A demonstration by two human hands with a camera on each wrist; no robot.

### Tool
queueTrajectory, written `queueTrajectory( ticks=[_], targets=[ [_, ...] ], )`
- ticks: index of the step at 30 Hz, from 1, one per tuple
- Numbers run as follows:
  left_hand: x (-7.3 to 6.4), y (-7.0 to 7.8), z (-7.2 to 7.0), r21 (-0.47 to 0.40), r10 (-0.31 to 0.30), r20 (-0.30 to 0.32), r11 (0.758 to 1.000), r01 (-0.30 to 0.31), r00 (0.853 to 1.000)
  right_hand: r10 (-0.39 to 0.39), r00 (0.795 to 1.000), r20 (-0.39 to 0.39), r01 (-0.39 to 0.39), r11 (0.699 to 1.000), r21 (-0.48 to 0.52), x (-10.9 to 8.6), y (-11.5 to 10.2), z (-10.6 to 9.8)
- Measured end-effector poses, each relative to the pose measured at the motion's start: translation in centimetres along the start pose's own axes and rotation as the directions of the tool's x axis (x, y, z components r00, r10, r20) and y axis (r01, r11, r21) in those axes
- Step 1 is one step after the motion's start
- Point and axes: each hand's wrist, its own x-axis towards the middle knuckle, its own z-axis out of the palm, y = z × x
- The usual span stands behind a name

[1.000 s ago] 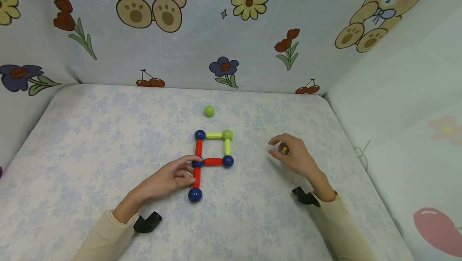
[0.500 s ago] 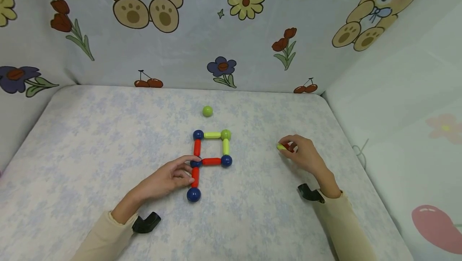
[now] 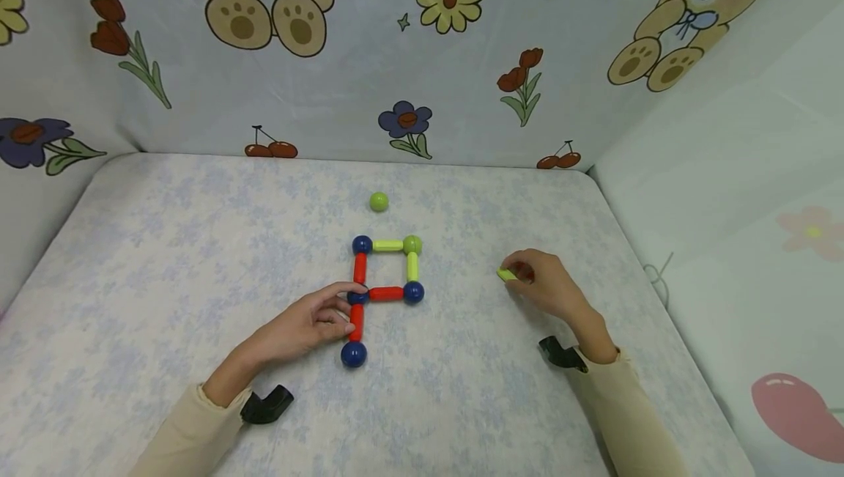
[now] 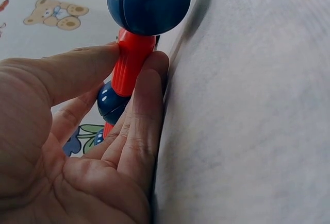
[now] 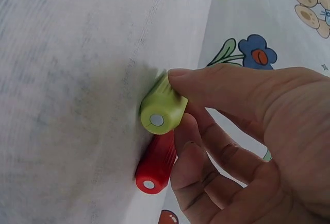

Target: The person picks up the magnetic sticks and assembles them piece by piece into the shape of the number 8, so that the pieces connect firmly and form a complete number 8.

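Note:
A flat frame of magnetic rods and balls lies mid-table: red rods, yellow-green rods, blue balls and a green ball. My left hand grips its lowest red rod between thumb and fingers, one fingertip on the blue ball above. To the right, my right hand pinches a loose yellow-green magnetic rod with thumb and finger, close to the cloth. Next to that rod, by the other fingers, is a red magnetic rod; whether they hold it I cannot tell.
A loose green ball sits beyond the frame. Patterned cloth walls rise behind and beside the table. Black pieces stick out at both wrists.
My right hand's fingers have closed from a wider spread, and the yellow-green rod now pokes out past the fingertips. The left hand and the frame stay in place.

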Motion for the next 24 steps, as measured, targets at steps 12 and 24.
queueTrajectory(
  ticks=[12,24],
  targets=[
    [0.0,0.0,0.0,-0.008,0.001,0.002,1.000,-0.001,1.000,-0.044,0.998,0.034,0.043,0.999,0.024,0.1,-0.9,0.5],
    [0.1,-0.1,0.1,-0.013,-0.026,-0.001,1.000,0.026,1.000,-0.087,0.994,0.059,0.084,0.996,0.041,0.2,-2.9,1.3]
  ],
)
